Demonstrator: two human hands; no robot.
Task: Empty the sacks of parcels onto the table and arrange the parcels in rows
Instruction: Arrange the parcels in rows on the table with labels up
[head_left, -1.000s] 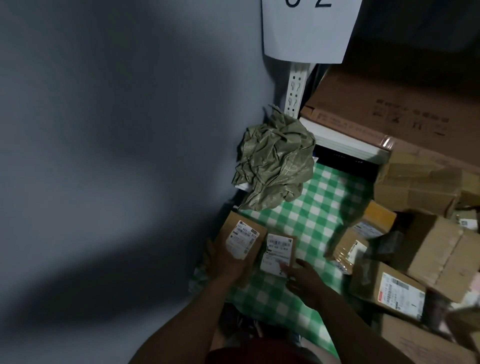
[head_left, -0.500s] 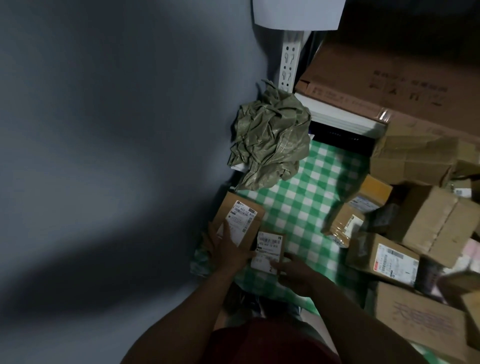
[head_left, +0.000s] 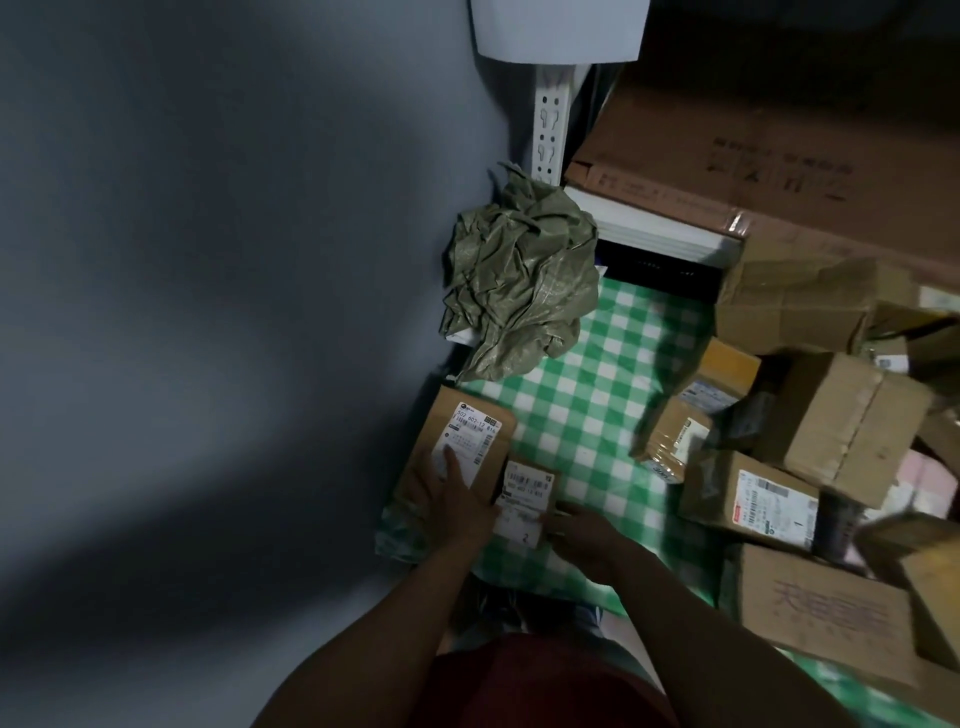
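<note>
Two labelled brown parcels lie side by side at the table's near left corner: a larger parcel (head_left: 470, 439) and, right of it, a smaller parcel (head_left: 527, 501). My left hand (head_left: 452, 501) rests flat on the larger one, fingers straight over its label. My right hand (head_left: 584, 532) touches the right edge of the smaller parcel, fingers loosely bent. A crumpled green sack (head_left: 519, 280) sits empty at the far left of the green checked tablecloth (head_left: 592, 395).
A heap of cardboard parcels (head_left: 831, 426) fills the right side of the table. A big flat carton (head_left: 769, 156) lies on a shelf behind, beside a white slotted upright (head_left: 550, 119). A grey wall (head_left: 208, 312) borders the table's left edge.
Both hands slid the two parcels toward the near left corner of the table and squared them beside each other. The view tilted slightly.
</note>
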